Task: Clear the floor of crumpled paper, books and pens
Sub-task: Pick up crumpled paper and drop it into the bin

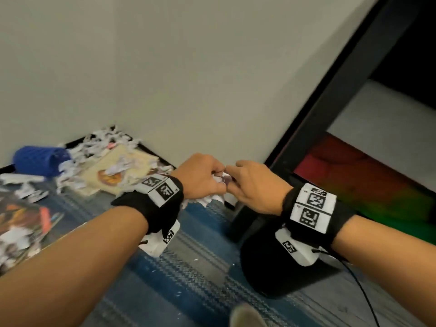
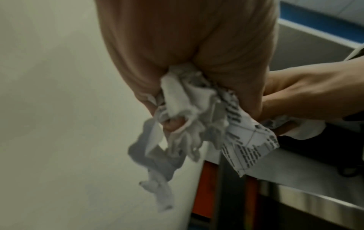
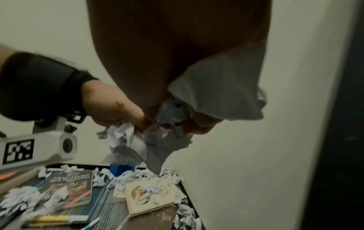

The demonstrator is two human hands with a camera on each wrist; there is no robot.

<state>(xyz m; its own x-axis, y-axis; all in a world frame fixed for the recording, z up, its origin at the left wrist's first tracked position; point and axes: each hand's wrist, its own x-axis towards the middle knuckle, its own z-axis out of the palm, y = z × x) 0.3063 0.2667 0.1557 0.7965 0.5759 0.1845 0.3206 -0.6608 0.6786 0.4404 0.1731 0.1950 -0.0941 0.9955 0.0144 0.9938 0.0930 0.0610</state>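
Both hands meet in mid-air near the wall. My left hand (image 1: 213, 179) grips a wad of crumpled paper (image 2: 193, 112), printed and torn, which hangs below the fist. Touching it from the right, my right hand (image 1: 236, 181) holds more crumpled paper (image 3: 216, 93) in its curled fingers. On the floor at the left lie more paper scraps (image 1: 103, 140), a cream book (image 1: 118, 171), a dark book (image 3: 71, 186), a brown book (image 3: 153, 217) and several pens (image 3: 59, 218).
A blue basket (image 1: 40, 160) lies on its side by the wall among the scraps. A black round container (image 1: 278, 267) stands on the striped blue rug (image 1: 188, 267) under my right wrist. A black frame (image 1: 330, 102) rises at the right.
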